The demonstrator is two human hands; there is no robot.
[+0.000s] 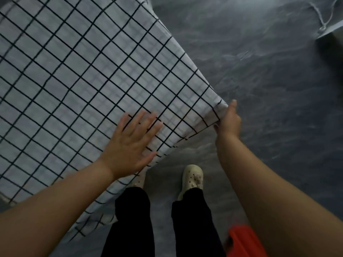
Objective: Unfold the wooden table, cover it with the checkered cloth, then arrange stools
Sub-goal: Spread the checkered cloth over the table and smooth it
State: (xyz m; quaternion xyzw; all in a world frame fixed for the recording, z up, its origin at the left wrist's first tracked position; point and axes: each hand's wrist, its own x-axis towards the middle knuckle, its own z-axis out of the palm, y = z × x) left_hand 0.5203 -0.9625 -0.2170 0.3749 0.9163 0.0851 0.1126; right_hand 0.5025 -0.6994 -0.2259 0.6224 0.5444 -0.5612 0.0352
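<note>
A white cloth with a black checkered grid (78, 75) lies spread over the table and fills the left and middle of the view; the wooden table under it is hidden. My left hand (132, 143) lies flat on the cloth near the table's near edge, fingers straight and spread. At the table's right corner my right hand (229, 121) pinches the hanging cloth, thumb up along the fold. The cloth's near edge drapes down in front of my legs. An orange-red object (245, 242), perhaps a stool, shows at the bottom right, partly behind my right forearm.
The dark grey marbled floor (269, 89) stretches to the right of the table. My feet in cream clogs (193, 178) stand close to the table's edge. A pale object with a white cord (326, 27) lies at the top right corner.
</note>
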